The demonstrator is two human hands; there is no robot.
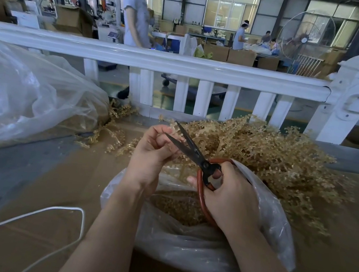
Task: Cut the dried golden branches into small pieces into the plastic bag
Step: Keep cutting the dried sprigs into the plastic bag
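Golden dried branches lie heaped on the cardboard-covered table, toward two o'clock from the hands and reaching the white railing. Over the open plastic bag, which already holds a bed of cut pieces, the left hand curls its fingers round a thin sprig, pinching it up between the parted blades. The right hand grips the red loops of the scissors, fingers wrapped through them, blades spread and pointing toward eleven o'clock. At nine o'clock slumps a bigger clear bag, loose sprigs beside it. A white cord loops at seven o'clock.
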